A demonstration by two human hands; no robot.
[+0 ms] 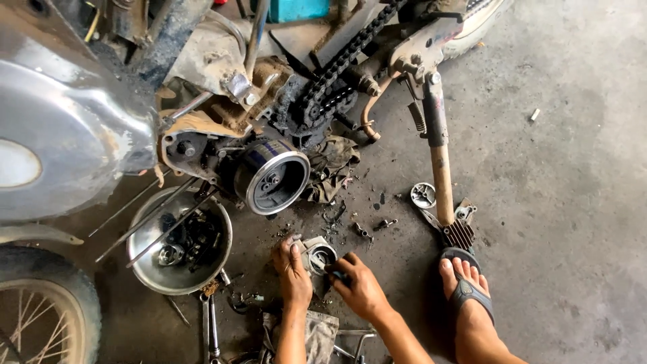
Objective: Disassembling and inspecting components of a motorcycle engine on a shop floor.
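Note:
My left hand [291, 271] grips a small round metal engine part [319, 256] that rests on the oily concrete floor. My right hand [359, 286] is closed on a small dark tool whose tip [337, 274] touches that part's lower right edge. Both hands are greasy. Just above them sits the open side of a motorcycle engine, with its shiny round flywheel drum [272, 176] facing me.
A metal bowl [149, 275] of dirty parts lies left, long rods across it. Drive chain [335, 67], a kick lever [439, 168], a small round cover [423, 195], wrenches [210, 327], a rag [317, 334], a wheel [40, 310]. My sandalled foot [466, 290] stands right.

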